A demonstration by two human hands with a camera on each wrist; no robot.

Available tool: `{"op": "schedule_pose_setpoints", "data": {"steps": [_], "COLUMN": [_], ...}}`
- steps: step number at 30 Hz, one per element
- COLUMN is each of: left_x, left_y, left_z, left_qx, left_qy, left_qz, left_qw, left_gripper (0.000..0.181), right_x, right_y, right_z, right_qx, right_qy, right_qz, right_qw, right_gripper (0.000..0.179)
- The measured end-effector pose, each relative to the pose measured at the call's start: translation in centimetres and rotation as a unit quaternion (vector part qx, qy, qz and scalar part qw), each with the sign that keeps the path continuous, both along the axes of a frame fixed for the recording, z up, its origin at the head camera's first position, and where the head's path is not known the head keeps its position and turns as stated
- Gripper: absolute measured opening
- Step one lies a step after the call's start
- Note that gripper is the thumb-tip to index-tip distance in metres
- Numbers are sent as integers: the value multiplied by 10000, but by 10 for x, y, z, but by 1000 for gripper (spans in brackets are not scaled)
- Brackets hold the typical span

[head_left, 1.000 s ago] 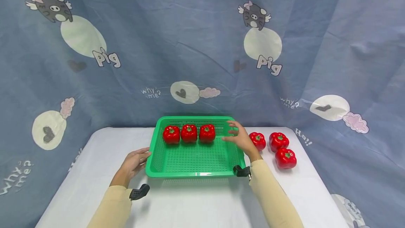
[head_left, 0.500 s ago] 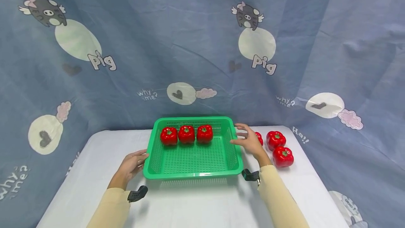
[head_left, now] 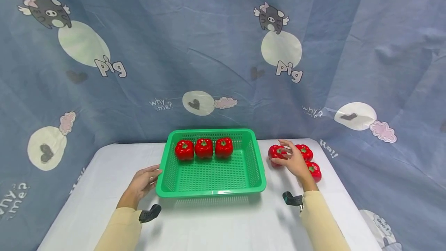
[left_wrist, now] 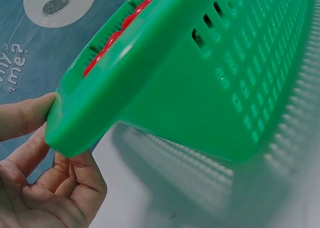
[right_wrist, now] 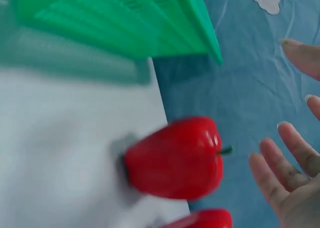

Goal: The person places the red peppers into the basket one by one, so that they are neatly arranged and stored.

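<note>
A green plastic basket (head_left: 210, 193) holds three red bell peppers (head_left: 203, 148) in a row along its far side. Its left rim is pinched by my left hand (head_left: 142, 181); the left wrist view shows the thumb on the rim (left_wrist: 95, 92) and fingers curled below. To the basket's right, my right hand (head_left: 295, 162) hovers with spread fingers beside the nearest loose bell pepper (head_left: 275, 154). In the right wrist view that bell pepper (right_wrist: 175, 158), green stem showing, is apart from the fingers. Two more bell peppers (head_left: 305, 152) sit behind the hand, partly covered by it.
The things stand on a white-covered table (head_left: 219, 227). A blue curtain (head_left: 216, 61) with printed pigs hangs right behind its far edge. Black wrist cameras (head_left: 150, 214) stick out from both sleeves.
My right hand has moved right, from over the basket's right end to the loose bell peppers, its fingers still spread. The left hand stays on the rim; the view has shifted slightly.
</note>
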State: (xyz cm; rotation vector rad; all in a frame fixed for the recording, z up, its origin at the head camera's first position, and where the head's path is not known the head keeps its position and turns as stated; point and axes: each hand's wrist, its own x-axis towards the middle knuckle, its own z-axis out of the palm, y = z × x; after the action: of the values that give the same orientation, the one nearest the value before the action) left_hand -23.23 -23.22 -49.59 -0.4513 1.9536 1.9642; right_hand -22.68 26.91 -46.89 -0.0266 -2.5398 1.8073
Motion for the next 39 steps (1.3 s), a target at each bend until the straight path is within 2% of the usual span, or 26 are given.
{"op": "schedule_pose_setpoints", "data": {"steps": [6,11,19,25,30,36,39], "left_x": [-2,-1,0,0,-1,-2,-2], "left_y": [-2,-1,0,0,0,0,-1], "left_z": [-1,-2,0,0,-1,-3,-2], "left_qx": [-22,57,-38,-81,-125,-152,-139], "left_qy": [-9,22,5,-20,-22,-17,-6], "left_qz": [-19,-36,-13,44,52,28,38], "left_qw": [10000,10000,10000,10000,9999,9999,9999], "left_gripper": [58,60,59,57,57,57,56], "right_x": [9,15,25,29,29,35,38], "right_y": [21,40,63,76,87,88,88], "right_z": [-2,-2,-11,-30,-51,-55,-55], "right_qx": [423,877,770,655,540,572,646], "right_qy": [261,-63,-527,-635,-842,-1250,-1239], "right_qz": [-122,-568,-1190,-1480,-1515,-1401,-1366], "right_qw": [9987,9945,9885,9848,9834,9805,9807], "right_gripper": [76,84,90,94,105,106,100]}}
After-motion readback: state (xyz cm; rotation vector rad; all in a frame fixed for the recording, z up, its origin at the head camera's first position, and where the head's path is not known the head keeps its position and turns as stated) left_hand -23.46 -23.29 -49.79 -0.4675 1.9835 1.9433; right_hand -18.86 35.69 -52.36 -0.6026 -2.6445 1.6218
